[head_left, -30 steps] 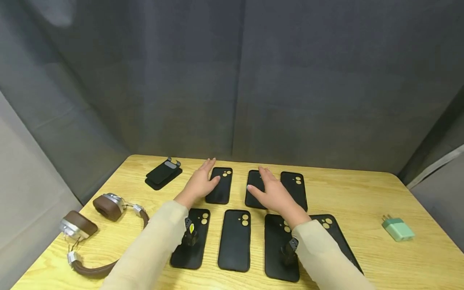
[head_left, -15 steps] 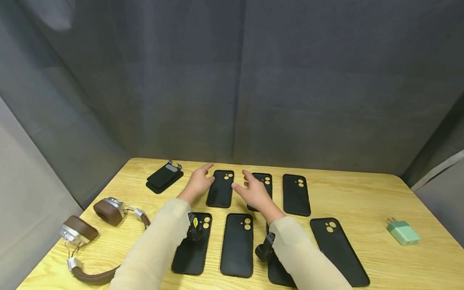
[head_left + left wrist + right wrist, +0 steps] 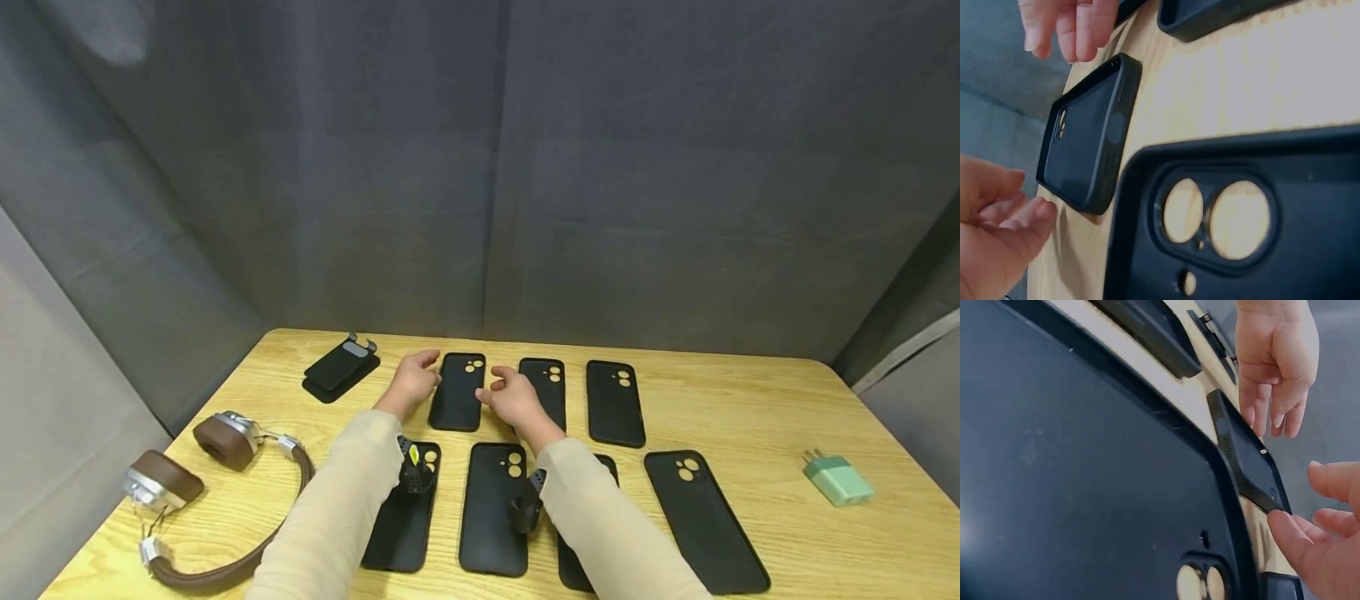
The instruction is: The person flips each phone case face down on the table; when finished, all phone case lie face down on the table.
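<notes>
At the back of the table (image 3: 727, 400), a black case (image 3: 456, 398) is laid flat, hollow side up. The left hand (image 3: 414, 382) is held just beside its left edge, the right hand (image 3: 513, 398) by its right. Both hands are loose, and nothing is gripped. Two more cases (image 3: 615, 408) are set to that one's right, four in front. Headphones (image 3: 217, 577) are placed far left, a green plug (image 3: 840, 481) far right.
</notes>
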Tool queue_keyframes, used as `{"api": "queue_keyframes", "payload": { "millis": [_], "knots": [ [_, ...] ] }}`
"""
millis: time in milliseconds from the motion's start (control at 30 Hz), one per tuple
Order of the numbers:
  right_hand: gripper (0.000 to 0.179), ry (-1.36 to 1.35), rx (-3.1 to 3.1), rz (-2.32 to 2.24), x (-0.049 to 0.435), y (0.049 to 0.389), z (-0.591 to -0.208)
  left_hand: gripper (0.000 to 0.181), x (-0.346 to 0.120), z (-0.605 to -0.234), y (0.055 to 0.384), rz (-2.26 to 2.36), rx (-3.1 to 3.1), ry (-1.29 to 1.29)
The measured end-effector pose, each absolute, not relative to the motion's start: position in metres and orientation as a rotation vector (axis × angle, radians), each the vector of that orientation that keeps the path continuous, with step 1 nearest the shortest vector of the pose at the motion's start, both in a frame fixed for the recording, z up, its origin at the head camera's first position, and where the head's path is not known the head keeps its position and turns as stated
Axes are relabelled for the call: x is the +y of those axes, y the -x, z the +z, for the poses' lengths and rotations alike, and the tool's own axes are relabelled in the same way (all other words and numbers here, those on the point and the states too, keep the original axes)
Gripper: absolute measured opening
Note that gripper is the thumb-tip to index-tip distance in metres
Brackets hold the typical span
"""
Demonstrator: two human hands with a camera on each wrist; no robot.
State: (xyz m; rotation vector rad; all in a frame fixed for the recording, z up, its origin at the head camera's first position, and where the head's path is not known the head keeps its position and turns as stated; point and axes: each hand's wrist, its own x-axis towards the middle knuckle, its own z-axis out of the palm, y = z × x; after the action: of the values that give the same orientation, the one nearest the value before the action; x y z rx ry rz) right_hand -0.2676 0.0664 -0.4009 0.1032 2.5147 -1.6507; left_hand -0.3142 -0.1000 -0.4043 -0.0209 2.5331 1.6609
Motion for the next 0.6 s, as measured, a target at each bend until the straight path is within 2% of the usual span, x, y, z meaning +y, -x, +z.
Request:
{"api": "queue_keyframes", "payload": {
  "millis": [267,600],
  "knots": [
    [0.054,-0.140,2.497,-1.669,0.061,0.268,-0.415,0.057,-0.101,-0.416,0.318,1.686,2.487,0.127],
    [0.048,-0.053,2.700,-1.417,0.058,0.273,-0.422,0.055,-0.097,-0.419,0.321,1.736,2.411,0.167]
  ]
}}
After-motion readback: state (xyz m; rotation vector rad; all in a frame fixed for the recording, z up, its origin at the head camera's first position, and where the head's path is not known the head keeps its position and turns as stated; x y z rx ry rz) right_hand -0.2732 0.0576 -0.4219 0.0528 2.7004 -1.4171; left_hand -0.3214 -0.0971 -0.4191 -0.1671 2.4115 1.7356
